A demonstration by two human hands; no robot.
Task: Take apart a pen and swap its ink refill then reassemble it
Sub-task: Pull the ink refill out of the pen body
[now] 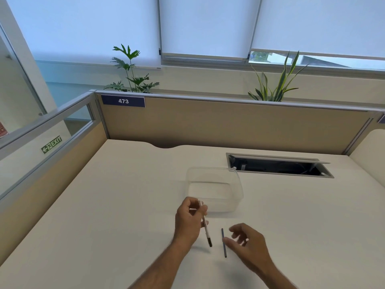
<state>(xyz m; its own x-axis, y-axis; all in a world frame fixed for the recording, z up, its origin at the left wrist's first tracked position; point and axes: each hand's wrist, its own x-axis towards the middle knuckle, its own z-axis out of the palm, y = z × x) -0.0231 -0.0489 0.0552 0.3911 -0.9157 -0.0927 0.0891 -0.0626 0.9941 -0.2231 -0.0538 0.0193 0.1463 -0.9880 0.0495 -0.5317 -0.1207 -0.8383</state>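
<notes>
My left hand (188,221) grips a slim white pen (206,230) near its upper half; the pen slants down to the right and its dark end hangs just above the desk. A thin dark ink refill (224,243) lies on the desk a little to the right of the pen. My right hand (248,245) hovers beside the refill with its fingers spread and curled, the thumb tip touching or almost touching the refill's middle. I cannot tell whether it grips the refill.
A clear plastic container (214,188) stands just beyond my hands. Behind it to the right, an open cable hatch (279,165) is cut into the white desk (125,205). Tan partition walls close off the back and left sides.
</notes>
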